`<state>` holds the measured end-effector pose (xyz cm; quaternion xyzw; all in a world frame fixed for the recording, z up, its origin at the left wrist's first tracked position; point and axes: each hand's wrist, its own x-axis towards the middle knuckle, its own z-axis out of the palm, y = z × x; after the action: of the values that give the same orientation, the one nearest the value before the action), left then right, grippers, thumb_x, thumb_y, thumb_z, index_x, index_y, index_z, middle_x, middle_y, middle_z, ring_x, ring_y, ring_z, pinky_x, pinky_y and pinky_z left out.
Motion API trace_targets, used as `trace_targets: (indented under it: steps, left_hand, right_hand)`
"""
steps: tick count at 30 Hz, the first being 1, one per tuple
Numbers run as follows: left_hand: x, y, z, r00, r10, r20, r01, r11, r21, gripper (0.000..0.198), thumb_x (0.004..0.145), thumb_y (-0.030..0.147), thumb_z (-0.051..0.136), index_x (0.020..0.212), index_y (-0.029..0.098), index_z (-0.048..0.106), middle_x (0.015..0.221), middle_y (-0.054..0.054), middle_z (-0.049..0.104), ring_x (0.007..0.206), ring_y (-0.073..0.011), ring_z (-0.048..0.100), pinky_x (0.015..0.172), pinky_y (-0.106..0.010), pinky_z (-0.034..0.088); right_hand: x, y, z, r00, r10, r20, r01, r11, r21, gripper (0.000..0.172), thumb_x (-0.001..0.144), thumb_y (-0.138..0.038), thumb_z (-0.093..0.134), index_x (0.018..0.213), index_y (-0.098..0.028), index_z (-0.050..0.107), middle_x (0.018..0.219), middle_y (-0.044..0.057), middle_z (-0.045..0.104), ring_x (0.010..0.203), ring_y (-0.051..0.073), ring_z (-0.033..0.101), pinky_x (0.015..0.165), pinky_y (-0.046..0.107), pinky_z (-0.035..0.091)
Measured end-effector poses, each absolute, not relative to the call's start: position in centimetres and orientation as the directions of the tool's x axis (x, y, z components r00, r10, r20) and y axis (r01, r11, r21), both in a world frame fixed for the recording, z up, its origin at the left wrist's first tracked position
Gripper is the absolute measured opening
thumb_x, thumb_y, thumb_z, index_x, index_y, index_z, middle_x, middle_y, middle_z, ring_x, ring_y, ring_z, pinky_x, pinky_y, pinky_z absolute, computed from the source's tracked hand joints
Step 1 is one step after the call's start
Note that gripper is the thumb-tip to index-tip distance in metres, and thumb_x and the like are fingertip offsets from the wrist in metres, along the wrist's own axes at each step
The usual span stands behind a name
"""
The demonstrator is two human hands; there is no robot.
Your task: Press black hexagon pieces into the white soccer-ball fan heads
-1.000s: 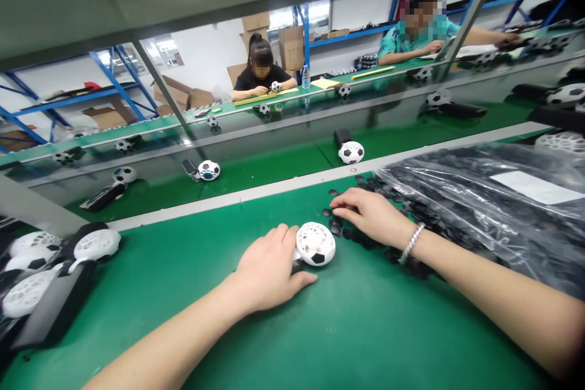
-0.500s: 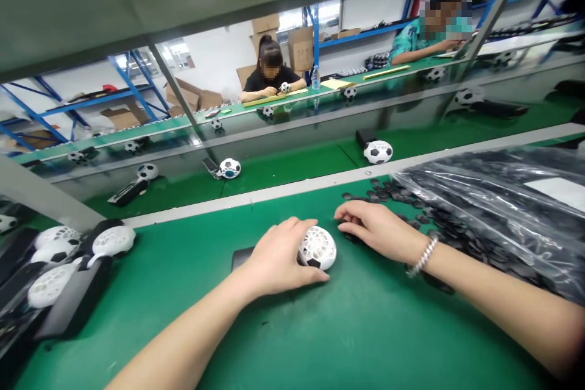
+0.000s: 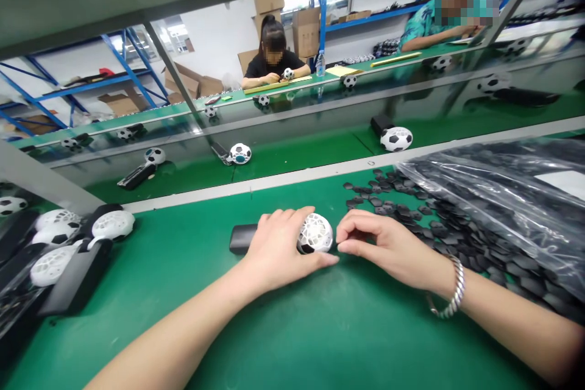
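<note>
My left hand (image 3: 278, 247) is wrapped round a white soccer-ball-shaped head (image 3: 317, 233) with an openwork face and black patches. Its black handle (image 3: 242, 239) sticks out to the left from under my palm, lying on the green tabletop. Close by the ball's right edge is my right hand (image 3: 379, 244), thumb and forefinger pinched together. A dark sliver shows at those fingertips, looking like one of the small flat black pieces (image 3: 439, 219) scattered beyond the hand.
A clear plastic bag (image 3: 493, 195) lies over the black pieces on the right. Several ball-headed devices (image 3: 52, 265) are piled at the left. A conveyor belt (image 3: 292, 152) carrying similar devices runs behind a pale rail. Across it, two people sit at a bench.
My right hand has come from beside the scattered black pieces to the ball's right edge, fingertips pinched. My left hand still holds the ball. Devices on the belt have shifted slightly to the right.
</note>
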<state>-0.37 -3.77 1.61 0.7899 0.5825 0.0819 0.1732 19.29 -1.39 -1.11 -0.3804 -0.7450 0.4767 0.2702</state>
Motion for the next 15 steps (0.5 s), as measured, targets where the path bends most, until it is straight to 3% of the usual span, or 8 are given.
trace_targets:
  steps: [4,9,15]
  left_hand:
    - [0.1,-4.2,1.6,0.342,0.939,-0.042,0.874,-0.301,0.381,0.064,0.069,0.060,0.057,0.120,0.023,0.048,0.110,-0.003,0.061,0.101,-0.0253,0.052,0.089,-0.044,0.035]
    - [0.0,-4.3,1.3,0.394,0.919,-0.006,0.856,-0.364,0.368,0.061,0.071,0.057,0.057,0.119,0.022,0.048,0.109,-0.004,0.061,0.100,-0.0248,0.052,0.089,-0.044,0.034]
    - [0.7,-4.4,1.3,0.400,0.916,-0.023,0.863,-0.368,0.345,0.050,0.076,0.044,0.053,0.119,0.018,0.045,0.107,-0.007,0.059,0.097,-0.0249,0.051,0.084,-0.042,0.036]
  right_hand:
    - [18.7,-1.5,-1.5,-0.549,0.835,-0.041,0.252,0.118,-0.960,0.010,0.074,-0.028,0.059,0.073,-0.018,0.061,0.071,0.000,0.058,0.067,0.013,0.051,0.064,0.026,0.042]
    - [18.3,-1.6,-1.4,-0.520,0.850,-0.085,0.251,0.057,-0.966,0.014,0.069,-0.029,0.064,0.068,-0.018,0.056,0.065,-0.002,0.052,0.060,0.011,0.046,0.058,0.025,0.040]
    - [17.9,-1.7,-1.7,-0.555,0.819,-0.146,0.175,-0.056,-0.983,0.023,0.067,-0.033,0.066,0.066,-0.017,0.049,0.059,-0.005,0.045,0.057,0.009,0.039,0.053,0.023,0.034]
